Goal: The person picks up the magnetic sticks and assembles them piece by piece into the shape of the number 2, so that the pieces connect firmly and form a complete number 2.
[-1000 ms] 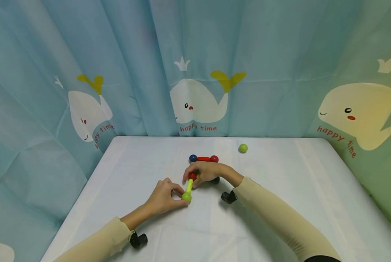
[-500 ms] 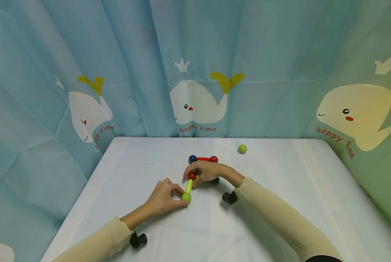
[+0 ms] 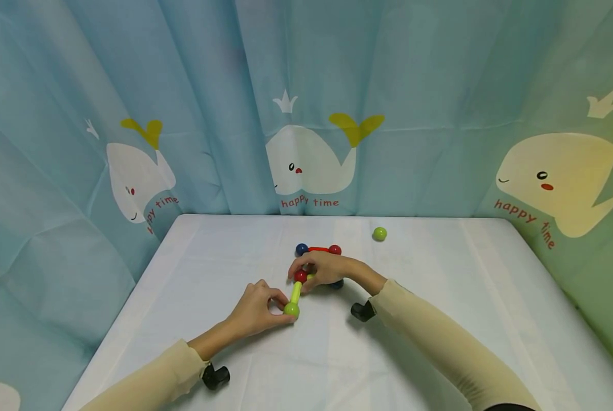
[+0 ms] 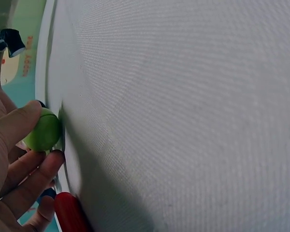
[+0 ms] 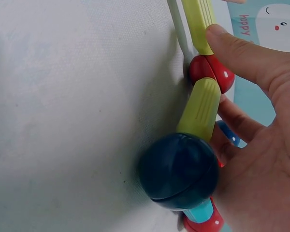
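My left hand (image 3: 257,308) pinches a green ball (image 3: 291,310) between thumb and fingers; the ball (image 4: 42,131) shows in the left wrist view too. From it a yellow-green rod (image 3: 296,292) runs up to a red ball (image 3: 300,275). My right hand (image 3: 323,267) grips that joint, its thumb against the rod (image 5: 199,24) and its fingers behind the red ball (image 5: 210,72). A second yellow-green rod (image 5: 200,108) links the red ball to a dark blue ball (image 5: 179,169) beneath my right palm. Part of this ball-and-rod chain is hidden by the right hand.
Just beyond the right hand, a red rod (image 3: 318,249) joins a blue ball (image 3: 301,249) and a red ball (image 3: 334,250). A loose green ball (image 3: 379,233) lies near the back edge of the white-covered table (image 3: 440,274). A whale-print curtain (image 3: 419,171) hangs behind.
Both hands keep their hold and stay almost in place. The right forearm shifts very slightly to the right.
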{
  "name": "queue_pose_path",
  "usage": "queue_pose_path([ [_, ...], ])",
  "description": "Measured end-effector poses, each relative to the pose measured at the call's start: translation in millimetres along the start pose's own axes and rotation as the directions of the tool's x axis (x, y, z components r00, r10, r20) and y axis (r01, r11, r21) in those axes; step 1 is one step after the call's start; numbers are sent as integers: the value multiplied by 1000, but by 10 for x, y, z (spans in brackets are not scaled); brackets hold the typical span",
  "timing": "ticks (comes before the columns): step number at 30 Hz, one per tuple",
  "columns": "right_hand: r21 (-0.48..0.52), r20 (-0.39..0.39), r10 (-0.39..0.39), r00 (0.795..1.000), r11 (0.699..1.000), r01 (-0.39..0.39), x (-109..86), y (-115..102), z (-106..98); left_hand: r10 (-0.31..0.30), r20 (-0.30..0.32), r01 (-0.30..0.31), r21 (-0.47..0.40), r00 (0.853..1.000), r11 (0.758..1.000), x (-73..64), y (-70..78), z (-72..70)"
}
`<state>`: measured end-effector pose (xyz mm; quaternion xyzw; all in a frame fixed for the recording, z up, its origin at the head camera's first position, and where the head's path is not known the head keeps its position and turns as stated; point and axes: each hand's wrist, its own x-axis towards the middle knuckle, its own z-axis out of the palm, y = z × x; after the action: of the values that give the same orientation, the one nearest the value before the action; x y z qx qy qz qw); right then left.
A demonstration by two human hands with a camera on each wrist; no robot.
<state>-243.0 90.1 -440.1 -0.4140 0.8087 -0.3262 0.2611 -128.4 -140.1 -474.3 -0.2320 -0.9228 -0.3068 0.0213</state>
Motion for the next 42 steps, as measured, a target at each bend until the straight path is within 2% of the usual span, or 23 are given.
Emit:
queue_pose_path([
  [7,-9,-37,13,999,1000,-13,-43,5,3,6,-1,-6,2,1000,1000,2,2,6],
  [23,37,-138,-21,990,999,26,-193,21,-19,15,15,-15,5,1000,1000,2,5,1],
  [30,0,-262,-35,965,999,36,-314,41,-20,57,0,-57,11,998,998,7,-44,15],
  [35,-3,-344,-51,938,999,54,-420,77,-23,54,3,-54,11,999,998,11,-39,-3],
  [38,-6,-370,-54,927,998,56,-477,98,-29,53,2,-53,15,999,998,17,-33,-12],
  [42,1,-382,-36,923,999,39,-548,130,-35,49,7,-50,13,999,999,22,-28,-15],
])
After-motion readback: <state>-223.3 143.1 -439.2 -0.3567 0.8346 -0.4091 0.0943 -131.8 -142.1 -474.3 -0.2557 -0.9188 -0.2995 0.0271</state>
